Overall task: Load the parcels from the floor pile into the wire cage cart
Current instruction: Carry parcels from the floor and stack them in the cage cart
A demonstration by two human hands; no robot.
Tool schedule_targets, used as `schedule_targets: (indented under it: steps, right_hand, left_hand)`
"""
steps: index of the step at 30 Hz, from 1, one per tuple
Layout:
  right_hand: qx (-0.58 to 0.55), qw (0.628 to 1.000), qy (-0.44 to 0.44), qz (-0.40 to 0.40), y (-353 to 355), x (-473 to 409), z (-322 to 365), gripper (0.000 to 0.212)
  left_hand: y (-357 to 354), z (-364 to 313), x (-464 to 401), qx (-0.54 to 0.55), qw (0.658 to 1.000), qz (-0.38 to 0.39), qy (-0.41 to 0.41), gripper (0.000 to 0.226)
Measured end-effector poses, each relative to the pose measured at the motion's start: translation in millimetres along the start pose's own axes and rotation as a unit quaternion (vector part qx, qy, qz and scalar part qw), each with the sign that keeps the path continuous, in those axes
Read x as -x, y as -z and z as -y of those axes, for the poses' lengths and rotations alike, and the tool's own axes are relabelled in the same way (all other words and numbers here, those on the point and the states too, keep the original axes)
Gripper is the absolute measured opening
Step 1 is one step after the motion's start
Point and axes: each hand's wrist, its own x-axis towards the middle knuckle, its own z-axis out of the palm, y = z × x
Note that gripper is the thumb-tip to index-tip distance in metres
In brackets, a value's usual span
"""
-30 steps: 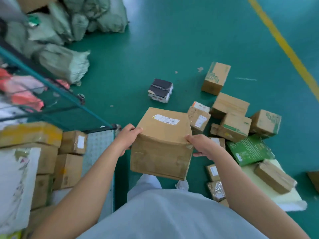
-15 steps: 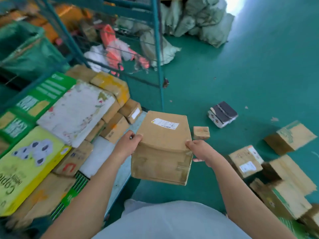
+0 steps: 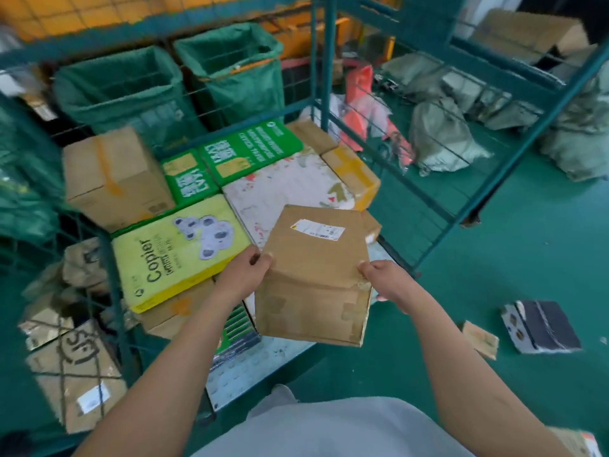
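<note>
I hold a brown cardboard parcel (image 3: pixel 313 275) with a white label on top, in the air at the open front of the teal wire cage cart (image 3: pixel 324 61). My left hand (image 3: pixel 247 268) grips its left edge and my right hand (image 3: pixel 384 280) grips its right edge. Inside the cart lie several parcels: a yellow Copier box (image 3: pixel 171 252), green boxes (image 3: pixel 244 153), a white patterned flat box (image 3: pixel 283 189) and a big brown box (image 3: pixel 112 176).
A black-and-white parcel (image 3: pixel 543 326) and a small brown one (image 3: pixel 479 339) lie on the green floor at right. Grey-green sacks (image 3: pixel 438 133) are piled beyond the cart's right wall. Green bag bins (image 3: pixel 131 87) stand behind the cart. More cartons (image 3: pixel 75 367) sit at left, outside the mesh.
My view has swung left from the floor pile to the cart. The parcel, held in both hands, has come over the cart's front edge.
</note>
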Motion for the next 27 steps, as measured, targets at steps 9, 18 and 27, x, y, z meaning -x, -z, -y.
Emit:
schedule_targets:
  steps: [9,18,27]
  right_hand:
    - [0.173,0.981,0.09,-0.003,-40.5,-48.9,114.3,0.054]
    - [0.112,0.982,0.132,-0.07,-60.0,-109.4,174.9,0.039]
    - [0.064,0.976,0.206,-0.01,-41.4,-200.0,246.5,0.035]
  left_hand:
    - [65.0,57.3,-21.1,0.106,0.99,-0.041,0.08,0.032]
    - [82.2,65.3,-52.4,0.215,0.96,-0.134,0.121,0.02]
    - [106.8,11.8,-111.9,0.303,0.902,-0.259,0.166,0.02]
